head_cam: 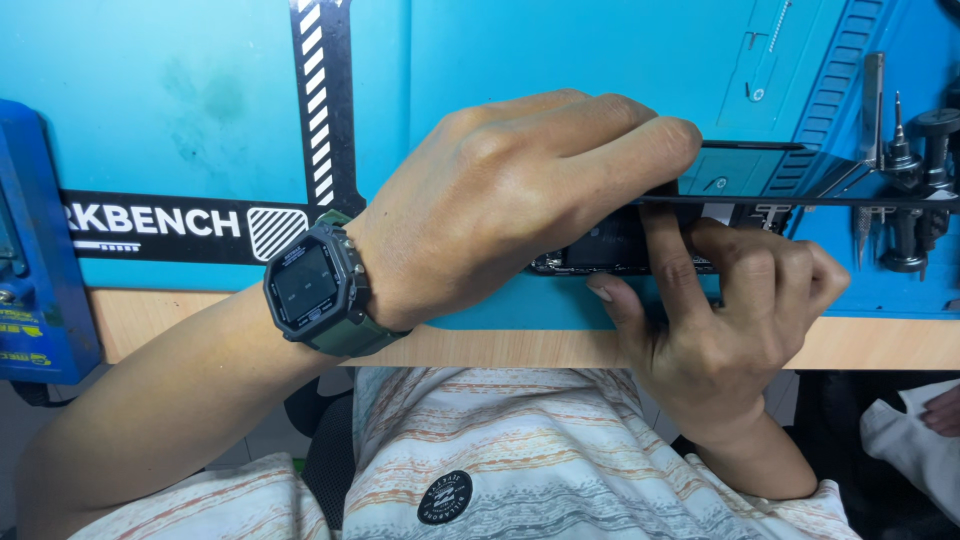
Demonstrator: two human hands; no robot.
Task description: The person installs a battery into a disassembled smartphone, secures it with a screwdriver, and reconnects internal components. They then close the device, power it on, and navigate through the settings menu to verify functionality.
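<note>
An opened black phone (600, 245) lies on the blue work mat (180, 110) near the table's front edge, its insides showing. Its thin black screen panel (800, 201) is lifted and seen edge-on, stretching to the right. My left hand (500, 190), with a dark square watch (312, 287) on the wrist, reaches across and covers the phone's left part, fingertips on the panel's top edge. My right hand (720, 310) comes up from below, its index finger pressed against the panel and the thumb on the phone's near edge.
A rack of screwdrivers and tweezers (905, 170) stands at the right on the mat. A blue box (35, 250) sits at the left edge. The wooden table edge (500, 348) runs along the front. Another person's fingers (945, 410) show at the far right.
</note>
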